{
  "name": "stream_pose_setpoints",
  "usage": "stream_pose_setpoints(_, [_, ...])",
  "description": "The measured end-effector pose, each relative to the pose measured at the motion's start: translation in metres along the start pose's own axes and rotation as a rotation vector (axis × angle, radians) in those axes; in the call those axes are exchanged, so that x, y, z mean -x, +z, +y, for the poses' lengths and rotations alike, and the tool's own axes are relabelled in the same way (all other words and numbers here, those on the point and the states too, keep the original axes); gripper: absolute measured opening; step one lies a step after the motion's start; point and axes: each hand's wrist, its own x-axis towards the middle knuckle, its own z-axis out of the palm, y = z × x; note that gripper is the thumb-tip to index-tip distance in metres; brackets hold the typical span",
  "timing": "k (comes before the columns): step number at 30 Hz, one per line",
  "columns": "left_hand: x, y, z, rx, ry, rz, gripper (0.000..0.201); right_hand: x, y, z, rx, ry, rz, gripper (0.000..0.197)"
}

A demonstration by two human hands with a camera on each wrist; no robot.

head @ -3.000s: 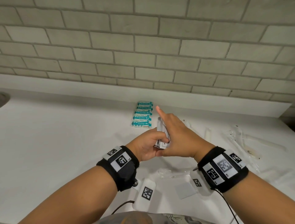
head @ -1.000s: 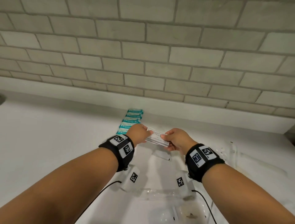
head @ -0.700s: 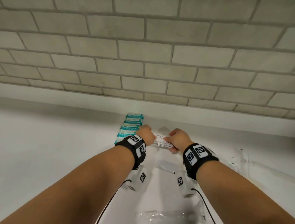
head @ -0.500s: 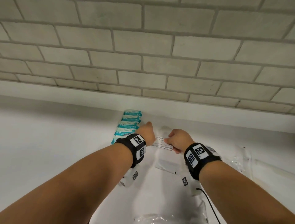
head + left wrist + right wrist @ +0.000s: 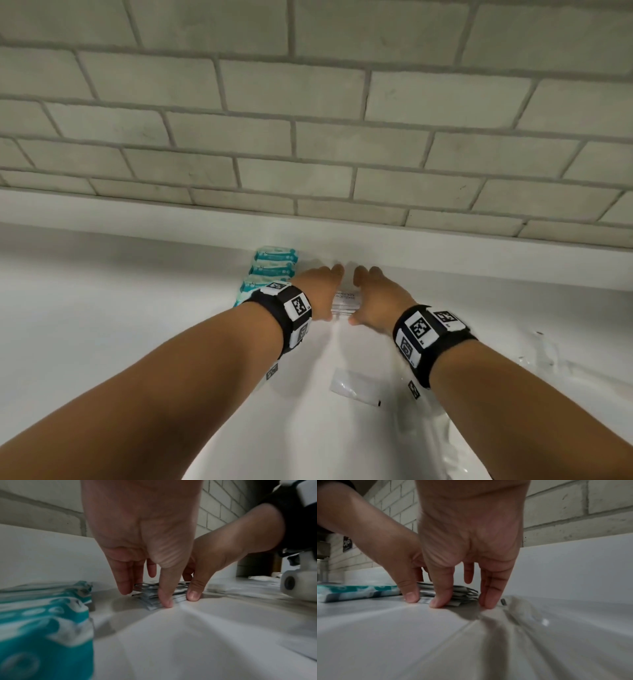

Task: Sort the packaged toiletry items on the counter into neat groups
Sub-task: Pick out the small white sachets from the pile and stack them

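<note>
Both the left hand (image 5: 317, 291) and right hand (image 5: 373, 296), fingers straight, square a sachet stack (image 5: 345, 301) lying just right of the finished teal packets (image 5: 270, 270). Clear-wrapped items (image 5: 359, 387), seemingly unsorted, remain nearer the person.

A small stack of sachets (image 5: 345, 300) is flanked on the white counter (image 5: 102, 325) by the left hand (image 5: 320, 291) and the right hand (image 5: 378, 298). A row of teal packets (image 5: 270, 270) is seen just left of it.

Grey brick wall (image 5: 308, 102) behind white backsplash ledge (image 5: 137, 219).
</note>
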Motion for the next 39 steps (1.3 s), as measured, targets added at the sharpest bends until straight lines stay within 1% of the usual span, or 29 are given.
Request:
stream_pose_setpoints(1, [-0.007,-0.002,-0.003,-0.015,-0.024,0.011,0.085,-0.007,-0.002,0.0,0.005,0.009,0.017,0.083])
stream_pose_setpoints(3, [-0.02,-0.005,-0.008,-0.021,-0.082,0.045,0.079,-0.021,-0.004,0.002,0.002,0.03,0.048,0.085])
stream_pose_setpoints(5, [-0.034,-0.007,-0.014,-0.001,-0.127,0.077,0.071,-0.035,-0.006,0.007,-0.006,0.028,0.073,0.076])
stream_pose_setpoints(8, [-0.052,-0.008,-0.021,0.036,-0.168,0.133,0.064,-0.053,-0.009,0.012,-0.068,-0.034,0.099,0.061])
stream_pose_setpoints(11, [-0.064,-0.008,-0.027,0.08,-0.201,0.154,0.053,-0.07,-0.011,0.011,-0.072,-0.054,0.097,0.046])
stream_pose_setpoints(14, [-0.07,-0.004,-0.031,0.13,-0.21,0.198,0.036,-0.078,-0.012,0.01,-0.022,-0.06,0.098,0.039])
stream_pose_setpoints(16, [-0.072,-0.001,-0.032,0.132,-0.215,0.22,0.03,-0.08,-0.011,0.01,-0.013,-0.063,0.101,0.039])
stream_pose_setpoints(20, [-0.071,-0.001,-0.031,0.122,-0.22,0.213,0.033,-0.08,-0.011,0.012,-0.014,-0.07,0.097,0.04])
stream_pose_setpoints(23, [-0.068,-0.008,-0.034,0.135,-0.187,0.125,0.047,-0.079,-0.015,0.017,0.0,-0.092,0.059,0.044])
stream_pose_setpoints(25, [-0.066,-0.012,-0.037,0.112,-0.161,0.078,0.05,-0.079,-0.017,0.02,0.0,-0.108,0.042,0.044])
stream_pose_setpoints(28, [-0.063,-0.02,-0.04,0.105,-0.141,0.029,0.046,-0.082,-0.02,0.021,0.023,-0.13,0.018,0.036])
stream_pose_setpoints(31, [-0.062,-0.027,-0.041,0.189,-0.13,0.0,0.045,-0.086,-0.021,0.021,0.029,-0.107,0.032,0.031])
stream_pose_setpoints(35, [-0.061,-0.025,-0.038,0.177,-0.132,0.035,0.036,-0.085,-0.015,0.022,0.045,-0.131,0.082,0.025])
stream_pose_setpoints(39, [-0.06,-0.022,-0.032,0.133,-0.128,0.07,0.031,-0.084,-0.011,0.019,0.052,-0.145,0.112,0.029])
